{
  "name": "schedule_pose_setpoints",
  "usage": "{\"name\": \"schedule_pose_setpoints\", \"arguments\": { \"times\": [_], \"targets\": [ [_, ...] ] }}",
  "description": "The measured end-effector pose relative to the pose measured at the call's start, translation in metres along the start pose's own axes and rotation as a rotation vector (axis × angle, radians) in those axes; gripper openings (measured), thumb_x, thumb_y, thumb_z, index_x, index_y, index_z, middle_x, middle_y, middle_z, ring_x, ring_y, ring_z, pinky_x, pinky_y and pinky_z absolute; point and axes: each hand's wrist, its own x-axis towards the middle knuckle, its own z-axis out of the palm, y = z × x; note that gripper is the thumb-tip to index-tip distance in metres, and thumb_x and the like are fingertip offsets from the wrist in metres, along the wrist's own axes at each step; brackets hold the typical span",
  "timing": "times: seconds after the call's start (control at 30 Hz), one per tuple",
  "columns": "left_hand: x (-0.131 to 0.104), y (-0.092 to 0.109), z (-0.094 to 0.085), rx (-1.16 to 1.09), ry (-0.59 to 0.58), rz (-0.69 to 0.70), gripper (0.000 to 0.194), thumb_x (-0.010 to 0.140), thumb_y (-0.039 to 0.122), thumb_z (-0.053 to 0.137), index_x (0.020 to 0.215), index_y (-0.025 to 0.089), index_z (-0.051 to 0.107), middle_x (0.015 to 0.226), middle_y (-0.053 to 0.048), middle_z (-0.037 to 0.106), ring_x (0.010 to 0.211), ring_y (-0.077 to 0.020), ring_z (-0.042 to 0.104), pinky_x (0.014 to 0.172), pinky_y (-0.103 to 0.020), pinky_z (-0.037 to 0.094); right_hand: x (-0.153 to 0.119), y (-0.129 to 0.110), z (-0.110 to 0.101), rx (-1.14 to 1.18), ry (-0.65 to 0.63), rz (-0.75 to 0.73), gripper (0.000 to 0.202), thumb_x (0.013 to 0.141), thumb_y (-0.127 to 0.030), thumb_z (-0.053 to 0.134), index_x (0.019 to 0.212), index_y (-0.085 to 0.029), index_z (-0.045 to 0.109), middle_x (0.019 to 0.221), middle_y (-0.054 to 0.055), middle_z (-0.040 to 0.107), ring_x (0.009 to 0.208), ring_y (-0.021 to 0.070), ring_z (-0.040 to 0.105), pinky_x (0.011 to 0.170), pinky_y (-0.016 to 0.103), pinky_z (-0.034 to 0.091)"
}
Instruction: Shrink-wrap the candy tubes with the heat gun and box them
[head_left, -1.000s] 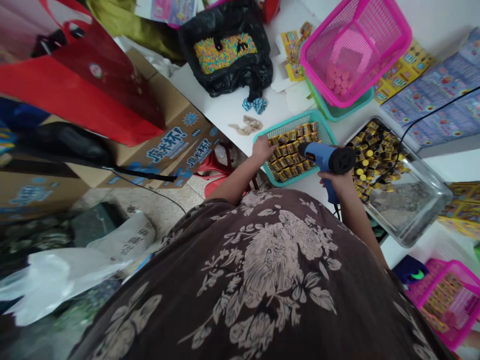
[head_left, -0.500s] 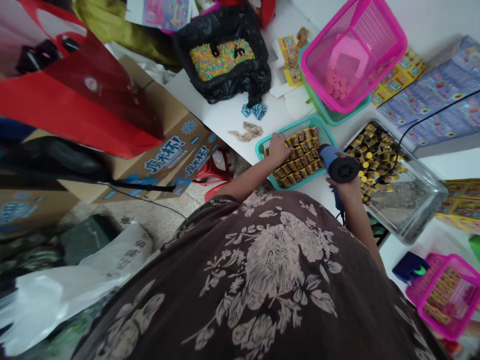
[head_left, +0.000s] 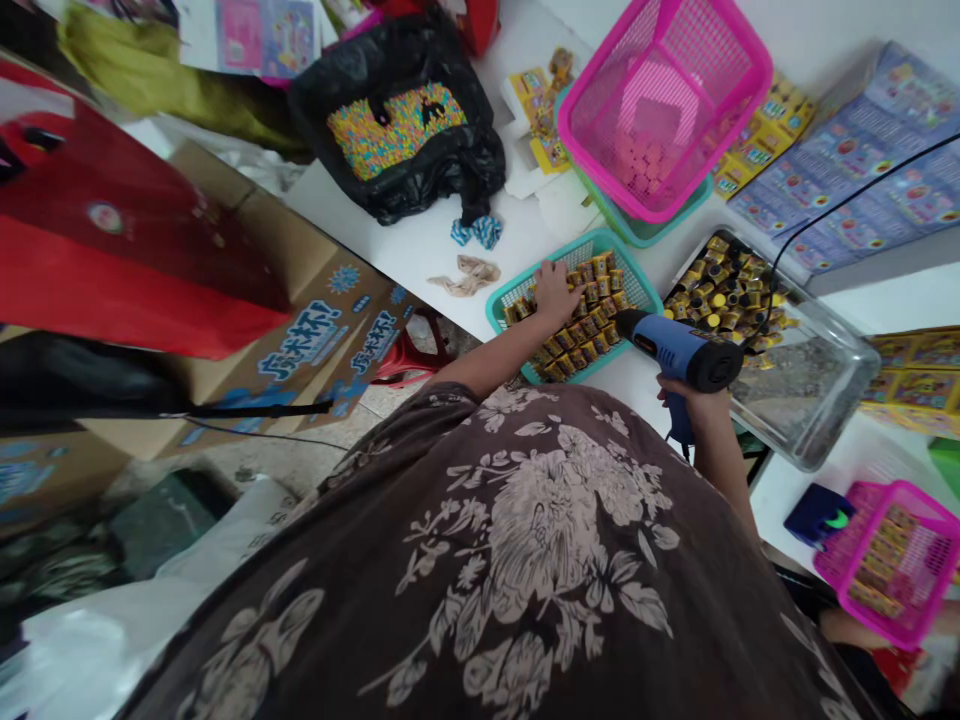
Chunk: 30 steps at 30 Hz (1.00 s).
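Note:
My right hand (head_left: 699, 402) is closed around the handle of a blue heat gun (head_left: 675, 345). Its black nozzle points left at the near right side of a teal basket (head_left: 654, 290). Inside the basket stand rows of small yellow-and-brown wrapped cups (head_left: 589, 330). Resting on the left part of these rows is my left hand (head_left: 555, 292), palm down with its fingers apart; what lies beneath the palm is hidden. A clear plastic tub (head_left: 832, 400) with a loose heap of similar small cups (head_left: 724, 285) stands just right of the heat gun.
Behind are a pink basket (head_left: 574, 120) and a black-bagged tray (head_left: 315, 120) of colourful bits. Purple boxes (head_left: 862, 160) line the wall. A black cord (head_left: 832, 205) crosses the tub. Cartons (head_left: 315, 330) stand left; another person's arm (head_left: 851, 628) reaches toward a pink basket (head_left: 892, 635) lower right.
The view has shifted slightly right. The heat gun has swung from foreshortened to nearly side-on, its nozzle now lower along the basket's right side. My left hand stays on the cups.

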Motion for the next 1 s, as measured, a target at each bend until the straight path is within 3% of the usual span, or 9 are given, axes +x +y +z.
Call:
{"name": "schedule_pose_setpoints", "arguments": {
  "times": [0.1, 0.2, 0.33, 0.53, 0.67, 0.77, 0.93, 1.0],
  "targets": [
    [0.007, 0.012, 0.007, -0.031, 0.037, -0.074, 0.05, 0.084, 0.04, 0.092, 0.122, 0.018, 0.068, 0.145, -0.021, 0.054, 0.14, -0.0409, 0.051, 0.119, -0.046, 0.042, 0.009, -0.003, -0.007, -0.014, 0.095, -0.026, 0.038, 0.041, -0.032, 0.089, 0.066, -0.024, 0.062, 0.055, -0.002, 0.065, 0.05, 0.0187, 0.063, 0.044, 0.03, 0.054],
    [0.02, 0.023, 0.014, 0.016, -0.041, -0.123, 0.056, 0.078, 0.037, 0.097, 0.123, 0.015, 0.071, 0.14, -0.023, 0.058, 0.137, -0.0447, 0.055, 0.117, -0.049, 0.045, 0.018, -0.007, -0.016, 0.01, 0.082, -0.032, 0.034, 0.044, -0.032, 0.086, 0.067, -0.024, 0.063, 0.056, -0.001, 0.066, 0.051, 0.0186, 0.063, 0.045, 0.03, 0.055],
    [0.03, 0.019, 0.009, 0.052, -0.19, -0.075, 0.052, 0.074, 0.03, 0.095, 0.121, 0.019, 0.076, 0.125, -0.017, 0.067, 0.129, -0.0414, 0.062, 0.113, -0.048, 0.05, 0.021, -0.006, -0.033, 0.008, -0.013, -0.012, 0.033, 0.046, -0.037, 0.087, 0.068, -0.024, 0.066, 0.059, 0.001, 0.067, 0.052, 0.0191, 0.063, 0.048, 0.033, 0.057],
    [0.03, 0.001, -0.012, 0.075, -0.231, -0.077, 0.026, 0.073, 0.017, 0.085, 0.096, 0.02, 0.074, 0.105, -0.01, 0.072, 0.113, -0.0332, 0.068, 0.099, -0.037, 0.054, 0.013, 0.022, -0.062, -0.048, -0.095, 0.052, 0.046, 0.043, -0.043, 0.097, 0.07, -0.023, 0.066, 0.061, 0.001, 0.07, 0.053, 0.0189, 0.064, 0.051, 0.032, 0.056],
    [0.044, 0.013, -0.006, 0.119, -0.322, -0.121, 0.036, 0.061, 0.024, 0.097, 0.084, 0.023, 0.07, 0.083, -0.004, 0.071, 0.109, -0.0349, 0.07, 0.091, -0.034, 0.053, 0.014, 0.043, -0.08, -0.069, -0.123, 0.073, 0.044, 0.045, -0.041, 0.099, 0.068, -0.023, 0.066, 0.062, 0.001, 0.071, 0.055, 0.0196, 0.067, 0.054, 0.032, 0.058],
    [0.046, 0.022, 0.0, 0.137, -0.309, -0.13, 0.042, 0.059, 0.025, 0.1, 0.091, 0.024, 0.072, 0.087, -0.004, 0.075, 0.109, -0.0352, 0.072, 0.091, -0.036, 0.054, 0.02, 0.055, -0.09, -0.053, -0.049, 0.057, 0.045, 0.044, -0.042, 0.098, 0.068, -0.023, 0.065, 0.062, 0.001, 0.071, 0.057, 0.0214, 0.069, 0.055, 0.033, 0.058],
    [0.02, 0.029, 0.001, 0.114, -0.15, 0.004, 0.038, 0.081, 0.037, 0.088, 0.112, 0.023, 0.071, 0.109, -0.006, 0.078, 0.104, -0.0285, 0.072, 0.091, -0.037, 0.056, 0.02, 0.065, -0.103, 0.002, 0.253, 0.061, 0.042, 0.043, -0.042, 0.093, 0.07, -0.022, 0.066, 0.056, -0.001, 0.067, 0.052, 0.0205, 0.065, 0.048, 0.03, 0.051],
    [0.008, 0.043, 0.012, 0.06, -0.103, 0.079, 0.037, 0.086, 0.039, 0.085, 0.114, 0.022, 0.07, 0.109, -0.006, 0.077, 0.1, -0.0265, 0.071, 0.09, -0.037, 0.056, 0.016, 0.063, -0.108, 0.051, 0.291, 0.094, 0.042, 0.041, -0.039, 0.093, 0.069, -0.022, 0.066, 0.056, -0.001, 0.067, 0.051, 0.0201, 0.065, 0.046, 0.03, 0.051]
  ]
}}
